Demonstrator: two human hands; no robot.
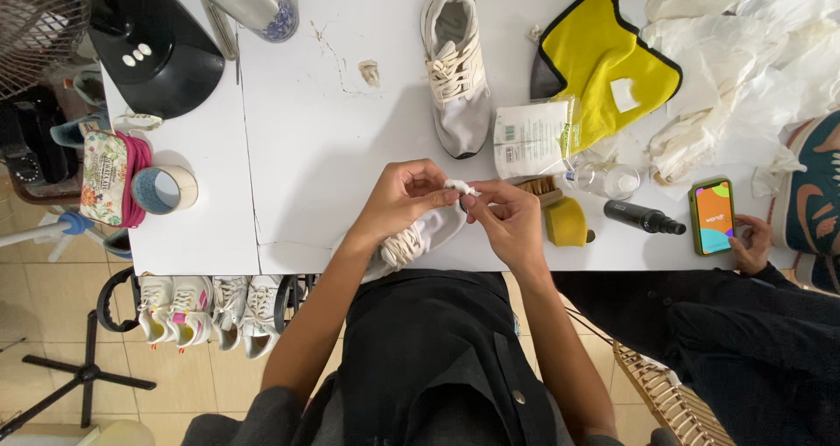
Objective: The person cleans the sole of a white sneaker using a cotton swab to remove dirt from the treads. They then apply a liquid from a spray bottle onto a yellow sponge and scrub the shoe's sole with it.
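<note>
A white table [350, 131] carries most of it. A pale sneaker [457, 70] lies toe towards the person, with a yellow cloth [604, 70] and a white packet [529, 138] beside it. Crumpled white paper [744, 61] is heaped at the far right corner. Near the front edge sit a wooden brush [538, 189], a small glass jar [610, 180], a black bottle [643, 217] and a phone [712, 216]. A roll of tape [164, 189] and a black lamp base [153, 48] stand on the left.

Small shoe-cleaning workshop. White bench [315, 148] strewn with worn white lace-up sneaker [457, 70], yellow microfibre cloth [604, 70], wooden bristle brush [538, 188], dark spray bottle [643, 217]. More white sneakers racked below [210, 310] on tiled floor.
</note>
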